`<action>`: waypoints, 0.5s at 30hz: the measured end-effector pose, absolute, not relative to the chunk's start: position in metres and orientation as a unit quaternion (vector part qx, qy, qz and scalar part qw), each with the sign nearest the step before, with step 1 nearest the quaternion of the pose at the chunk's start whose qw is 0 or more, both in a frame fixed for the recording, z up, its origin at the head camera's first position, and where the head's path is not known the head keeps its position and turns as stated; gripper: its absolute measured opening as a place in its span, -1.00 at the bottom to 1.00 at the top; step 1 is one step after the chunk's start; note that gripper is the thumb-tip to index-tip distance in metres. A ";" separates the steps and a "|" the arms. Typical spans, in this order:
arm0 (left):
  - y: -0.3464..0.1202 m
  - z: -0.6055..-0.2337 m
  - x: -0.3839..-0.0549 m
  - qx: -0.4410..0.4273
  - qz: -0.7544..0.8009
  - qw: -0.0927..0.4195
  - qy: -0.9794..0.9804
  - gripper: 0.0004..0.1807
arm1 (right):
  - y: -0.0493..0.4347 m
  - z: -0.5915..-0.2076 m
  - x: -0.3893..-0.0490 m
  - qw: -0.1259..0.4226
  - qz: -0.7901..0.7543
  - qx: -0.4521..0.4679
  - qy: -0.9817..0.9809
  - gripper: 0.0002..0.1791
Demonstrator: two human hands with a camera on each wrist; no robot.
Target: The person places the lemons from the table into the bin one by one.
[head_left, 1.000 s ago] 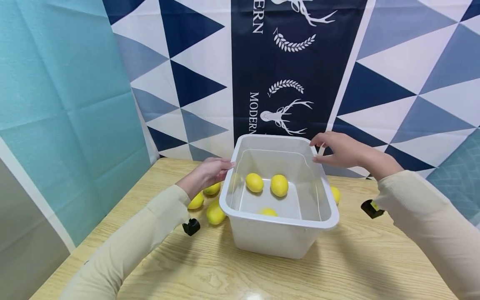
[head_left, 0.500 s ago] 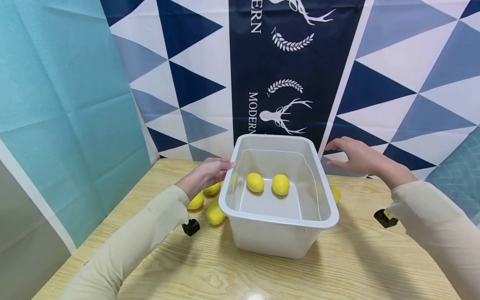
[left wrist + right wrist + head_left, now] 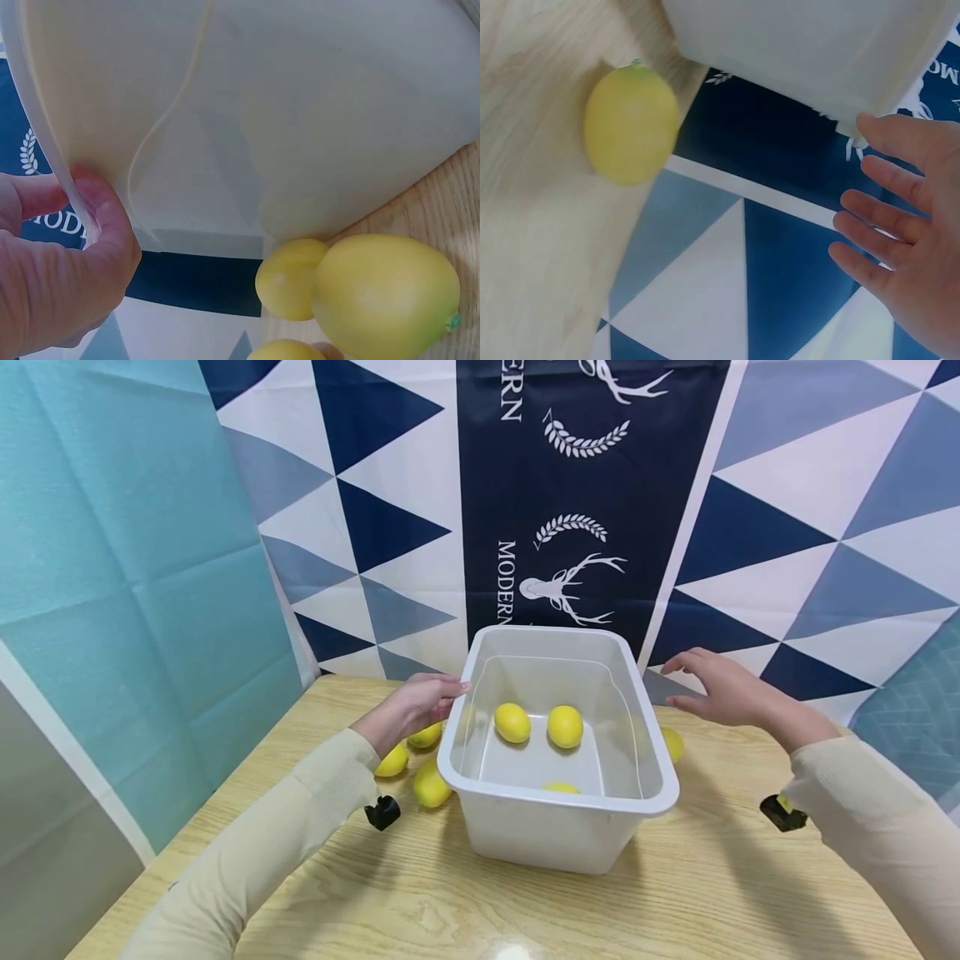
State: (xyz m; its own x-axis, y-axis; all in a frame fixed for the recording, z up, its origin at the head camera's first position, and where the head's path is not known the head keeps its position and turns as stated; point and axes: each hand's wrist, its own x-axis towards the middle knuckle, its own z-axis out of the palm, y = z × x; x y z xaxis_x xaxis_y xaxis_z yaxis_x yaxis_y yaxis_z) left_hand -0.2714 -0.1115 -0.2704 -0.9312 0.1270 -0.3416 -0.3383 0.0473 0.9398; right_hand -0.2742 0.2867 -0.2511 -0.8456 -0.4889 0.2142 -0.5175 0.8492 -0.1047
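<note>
A light grey plastic tub (image 3: pixel 547 835) stands on the table in the head view. Inside it lie two lemons (image 3: pixel 512 723) side by side, and the top of a third lemon (image 3: pixel 561 787) shows above the front rim. My left hand (image 3: pixel 427 703) grips the tub's left rim; the left wrist view has the rim between thumb and fingers. To the right of the tub, my right hand (image 3: pixel 723 689) hovers apart from it with fingers spread and holding nothing. Below that hand, a lemon (image 3: pixel 631 126) rests on the table beside the tub's right side.
Several more lemons (image 3: pixel 431 785) lie along the tub's left side, partly covered by my left arm and the tub. Behind the wooden table (image 3: pixel 360 893) hangs a patterned blue and white cloth (image 3: pixel 397 527). A turquoise cloth (image 3: pixel 150 568) hangs at the left.
My right hand has moved off the tub's right rim, to the right and slightly down. The lemons inside have shifted a little to the right. My left hand keeps its grip.
</note>
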 end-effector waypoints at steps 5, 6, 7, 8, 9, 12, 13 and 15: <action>-0.109 -0.271 -0.273 -0.073 0.687 0.172 0.702 -0.55 | 0.295 -0.268 -0.279 0.083 0.087 0.280 -0.952 -0.55; -0.108 -0.271 -0.274 -0.072 0.687 0.173 0.702 -0.54 | 0.297 -0.272 -0.279 0.083 0.089 0.286 -0.951 -0.56; -0.107 -0.272 -0.274 -0.071 0.687 0.174 0.702 -0.53 | 0.298 -0.275 -0.280 0.082 0.091 0.291 -0.949 -0.56; -0.106 -0.272 -0.275 -0.072 0.687 0.174 0.701 -0.53 | 0.300 -0.279 -0.280 0.080 0.092 0.295 -0.948 -0.56; -0.105 -0.272 -0.275 -0.072 0.688 0.175 0.701 -0.52 | 0.302 -0.282 -0.280 0.080 0.093 0.299 -0.946 -0.57; -0.103 -0.273 -0.276 -0.074 0.686 0.174 0.703 -0.52 | 0.306 -0.290 -0.280 0.082 0.096 0.309 -0.943 -0.56; -0.102 -0.273 -0.276 -0.077 0.685 0.174 0.703 -0.54 | 0.307 -0.292 -0.280 0.081 0.097 0.310 -0.942 -0.56; -0.102 -0.273 -0.277 -0.078 0.684 0.174 0.704 -0.56 | 0.308 -0.296 -0.280 0.078 0.100 0.314 -0.941 -0.56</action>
State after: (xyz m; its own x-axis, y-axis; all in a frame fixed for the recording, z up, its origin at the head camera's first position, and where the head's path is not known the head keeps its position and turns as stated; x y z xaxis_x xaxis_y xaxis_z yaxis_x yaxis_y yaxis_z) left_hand -0.2768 -0.1019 -0.2734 -0.9274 0.1275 -0.3516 -0.3478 0.0517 0.9361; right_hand -0.2798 0.3080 -0.2957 -0.7902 -0.5758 0.2097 -0.6070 0.7826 -0.1382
